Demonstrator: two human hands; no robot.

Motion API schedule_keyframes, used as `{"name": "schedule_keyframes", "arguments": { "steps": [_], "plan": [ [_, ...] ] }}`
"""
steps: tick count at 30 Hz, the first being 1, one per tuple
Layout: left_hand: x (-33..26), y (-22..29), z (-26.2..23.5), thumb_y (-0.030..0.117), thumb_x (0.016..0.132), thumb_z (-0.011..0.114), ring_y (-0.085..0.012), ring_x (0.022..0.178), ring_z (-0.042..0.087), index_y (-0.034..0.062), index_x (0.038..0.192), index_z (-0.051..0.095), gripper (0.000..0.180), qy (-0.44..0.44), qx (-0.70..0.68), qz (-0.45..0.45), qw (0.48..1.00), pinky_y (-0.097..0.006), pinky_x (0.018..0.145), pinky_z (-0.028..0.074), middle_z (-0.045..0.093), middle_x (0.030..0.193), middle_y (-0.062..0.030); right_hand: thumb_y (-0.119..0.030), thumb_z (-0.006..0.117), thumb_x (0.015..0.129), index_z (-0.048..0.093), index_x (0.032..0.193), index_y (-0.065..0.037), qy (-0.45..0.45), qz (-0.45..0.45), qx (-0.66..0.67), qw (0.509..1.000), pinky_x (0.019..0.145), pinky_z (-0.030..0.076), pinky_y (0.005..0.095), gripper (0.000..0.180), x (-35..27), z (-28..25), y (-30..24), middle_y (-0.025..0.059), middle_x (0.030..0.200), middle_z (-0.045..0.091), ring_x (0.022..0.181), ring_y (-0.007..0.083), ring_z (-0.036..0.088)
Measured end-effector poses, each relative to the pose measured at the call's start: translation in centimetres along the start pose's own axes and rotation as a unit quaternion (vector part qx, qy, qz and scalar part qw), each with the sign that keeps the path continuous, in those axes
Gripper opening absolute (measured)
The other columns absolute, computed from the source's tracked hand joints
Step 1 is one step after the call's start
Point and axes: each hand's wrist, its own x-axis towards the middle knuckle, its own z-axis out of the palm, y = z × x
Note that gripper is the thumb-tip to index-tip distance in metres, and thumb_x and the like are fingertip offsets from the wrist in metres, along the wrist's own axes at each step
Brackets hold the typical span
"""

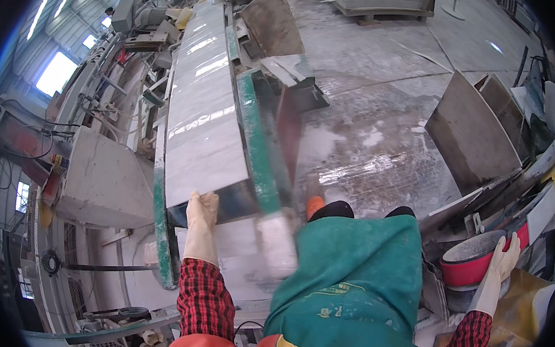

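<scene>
A long run of glossy white stone slabs (pixel 208 96) lies on a conveyor with green side rails. My left hand (pixel 202 212), in a cream glove, is closed at the near edge of the closest slab. Off to the right, my gloved right hand (pixel 504 256) lies against the side of a round red tub (pixel 466 265), fingers stretched out and slightly apart. The palm side of that hand is hidden.
A green rail (pixel 257 139) runs along the conveyor's right side, with a blurred white roll-like piece (pixel 277 245) at its near end. Brown boards (pixel 476 134) lean at the right. A stone block (pixel 104 179) stands left. Stacked slabs (pixel 385 0) sit far back.
</scene>
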Motion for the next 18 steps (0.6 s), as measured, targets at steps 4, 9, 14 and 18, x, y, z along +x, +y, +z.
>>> {"name": "schedule_keyframes", "arguments": {
  "steps": [4, 9, 14, 18],
  "plan": [
    [-5.2, 1.2, 4.3, 0.030, 0.105, 0.039, -0.0143, 0.059, 0.052, 0.0019, 0.092, 0.048, 0.032, 0.000, 0.019, -0.015, 1.000, -0.027, 0.070, 0.060, 0.052, 0.075, -0.0044, -0.030, 0.058, 0.094, 0.053, 0.136, -0.006, 0.008, -0.006, -0.004, 1.000, 0.111, 0.034, 0.0429, 0.049, -0.6, 0.1, 0.3, 0.0185, 0.138, 0.053, 0.130, 0.0349, 0.046],
    [-0.4, -0.2, 2.2, 0.025, 0.103, 0.040, -0.0255, 0.076, 0.064, -0.0027, 0.101, 0.050, 0.030, -0.014, -0.019, 0.011, 1.000, -0.036, 0.075, 0.060, 0.062, 0.088, -0.0145, -0.028, 0.058, 0.093, 0.053, 0.136, -0.007, 0.021, -0.025, -0.005, 0.999, 0.111, 0.034, 0.0432, 0.048, -1.4, 0.2, 0.5, 0.0193, 0.138, 0.053, 0.130, 0.0351, 0.046],
    [3.2, -1.0, 1.4, 0.031, 0.105, 0.039, -0.0296, 0.076, 0.070, -0.0063, 0.107, 0.049, 0.039, 0.021, -0.105, 0.003, 0.994, -0.037, 0.072, 0.063, 0.067, 0.098, -0.0206, -0.027, 0.058, 0.094, 0.052, 0.136, -0.007, 0.026, -0.020, -0.008, 0.999, 0.111, 0.033, 0.0435, 0.047, -1.9, 0.0, -0.5, 0.0191, 0.138, 0.053, 0.130, 0.0349, 0.045],
    [3.1, -0.5, 2.1, 0.033, 0.105, 0.040, -0.0306, 0.072, 0.071, -0.0067, 0.110, 0.048, 0.041, 0.056, -0.077, -0.013, 0.995, -0.034, 0.068, 0.064, 0.068, 0.094, -0.0219, -0.027, 0.058, 0.094, 0.052, 0.136, -0.007, 0.039, -0.036, -0.019, 0.998, 0.112, 0.032, 0.0447, 0.047, -2.4, 0.1, -0.7, 0.0193, 0.138, 0.052, 0.130, 0.0360, 0.046]
  ]
}}
